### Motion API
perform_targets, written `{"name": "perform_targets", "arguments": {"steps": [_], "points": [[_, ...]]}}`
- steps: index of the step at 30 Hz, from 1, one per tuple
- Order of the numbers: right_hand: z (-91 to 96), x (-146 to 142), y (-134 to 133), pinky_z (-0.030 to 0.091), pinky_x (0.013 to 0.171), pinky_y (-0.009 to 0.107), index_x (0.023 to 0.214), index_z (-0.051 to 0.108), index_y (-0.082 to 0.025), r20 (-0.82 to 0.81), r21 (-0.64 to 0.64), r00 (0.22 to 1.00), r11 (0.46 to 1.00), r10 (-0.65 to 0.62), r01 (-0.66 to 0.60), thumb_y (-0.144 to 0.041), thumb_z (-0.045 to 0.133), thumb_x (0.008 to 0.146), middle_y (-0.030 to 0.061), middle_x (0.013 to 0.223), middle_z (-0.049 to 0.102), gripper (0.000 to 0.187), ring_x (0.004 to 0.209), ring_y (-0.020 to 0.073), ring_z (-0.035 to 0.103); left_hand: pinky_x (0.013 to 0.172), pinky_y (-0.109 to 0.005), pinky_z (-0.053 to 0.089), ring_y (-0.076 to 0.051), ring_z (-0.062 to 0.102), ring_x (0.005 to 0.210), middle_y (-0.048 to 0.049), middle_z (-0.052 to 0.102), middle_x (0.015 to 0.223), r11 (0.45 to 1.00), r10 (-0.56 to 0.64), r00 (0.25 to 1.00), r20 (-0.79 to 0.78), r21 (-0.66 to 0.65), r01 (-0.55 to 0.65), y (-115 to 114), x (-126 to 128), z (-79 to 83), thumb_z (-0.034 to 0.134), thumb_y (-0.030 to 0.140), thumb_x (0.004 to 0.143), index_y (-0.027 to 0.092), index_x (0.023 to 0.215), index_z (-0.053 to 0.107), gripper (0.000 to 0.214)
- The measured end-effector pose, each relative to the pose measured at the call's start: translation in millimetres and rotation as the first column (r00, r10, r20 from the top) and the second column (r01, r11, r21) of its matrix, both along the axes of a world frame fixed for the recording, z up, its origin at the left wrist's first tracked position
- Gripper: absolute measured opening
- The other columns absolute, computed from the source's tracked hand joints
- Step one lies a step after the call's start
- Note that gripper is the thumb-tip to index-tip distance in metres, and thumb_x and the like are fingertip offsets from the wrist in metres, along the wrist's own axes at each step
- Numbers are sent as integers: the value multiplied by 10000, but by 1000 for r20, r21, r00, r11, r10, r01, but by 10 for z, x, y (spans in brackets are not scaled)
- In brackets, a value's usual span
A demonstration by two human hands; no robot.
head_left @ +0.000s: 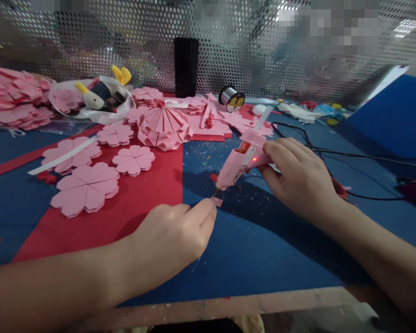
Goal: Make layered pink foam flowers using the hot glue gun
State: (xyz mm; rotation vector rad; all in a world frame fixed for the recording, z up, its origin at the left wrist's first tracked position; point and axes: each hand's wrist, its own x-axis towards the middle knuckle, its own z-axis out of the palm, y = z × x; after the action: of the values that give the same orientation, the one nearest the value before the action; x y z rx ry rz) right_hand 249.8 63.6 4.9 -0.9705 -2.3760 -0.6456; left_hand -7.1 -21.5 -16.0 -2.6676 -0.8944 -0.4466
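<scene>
Perforated metal screen (125, 41) backs my counter (263, 249), which is covered in blue matting with a smooth red sheet (149, 185) laid over its left part. Folded pink paper flowers (86, 187), crisp and five-petalled, lie flat on that red sheet, kept clear of the glue, I think. My right hand (300, 178) is wrapped around a pink plastic glue gun (241, 159), tilted nozzle-down. My left hand (173, 238) is closed, its fingertips pinching a tiny pink paper scrap (217, 201) against the blue matting just under the nozzle, seemingly to steady it.

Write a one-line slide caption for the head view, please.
Right hand aims a pink glue gun at a small pink paper piece pinched by the left hand, beside folded paper flowers.
</scene>
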Motion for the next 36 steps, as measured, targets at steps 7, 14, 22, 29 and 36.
{"name": "perform_targets", "arguments": {"steps": [7, 14, 22, 29, 36], "points": [[22, 15, 2, 473, 710, 347, 1004, 577, -147, 12, 33, 1000, 999, 18, -19, -128, 499, 905, 114, 909, 685, 127, 799, 238, 583, 482, -277, 564, -141, 620, 510, -115, 734, 986, 1000, -6, 1000, 2, -16, 6, 5, 0, -5, 461, -19, 844, 56, 1120, 686, 364], [37, 26, 2, 462, 703, 343, 997, 574, -138, 25, 59, 999, 997, 41, -42, -107, 486, 904, 114, 891, 676, 132, 792, 235, 575, 489, -241, 536, -123, 624, 530, -109, 731, 981, 1000, 3, 1000, -8, -4, -3, 1, 3, -4, 461, -2, 873, 71, 1109, 687, 335], [41, 68, 7, 455, 700, 337, 1016, 549, -169, 37, 57, 999, 998, 35, -37, -117, 497, 901, 89, 901, 666, 136, 804, 227, 581, 501, -237, 535, -118, 621, 539, -108, 722, 982, 1000, 10, 1000, -27, -8, -11, -7, -4, -6, 428, 2, 894, 76, 1104, 677, 334], [49, 76, 1, 461, 705, 340, 1001, 541, -176, 46, 61, 997, 996, 59, -62, -72, 476, 876, 83, 904, 671, 175, 801, 225, 581, 510, -208, 524, -113, 633, 575, -106, 724, 984, 1000, 21, 999, -42, -9, -22, -12, -4, -1, 425, 3, 900, 81, 1145, 658, 347], [96, 115, -20, 462, 691, 359, 998, 509, -226, 63, 95, 996, 993, 65, -71, -141, 505, 872, 59, 878, 628, 152, 791, 232, 560, 510, -185, 500, -119, 656, 654, -111, 713, 995, 1000, 21, 998, -52, -13, -22, -6, -4, -16, 434, 43, 937, 83, 1183, 635, 320]]}}
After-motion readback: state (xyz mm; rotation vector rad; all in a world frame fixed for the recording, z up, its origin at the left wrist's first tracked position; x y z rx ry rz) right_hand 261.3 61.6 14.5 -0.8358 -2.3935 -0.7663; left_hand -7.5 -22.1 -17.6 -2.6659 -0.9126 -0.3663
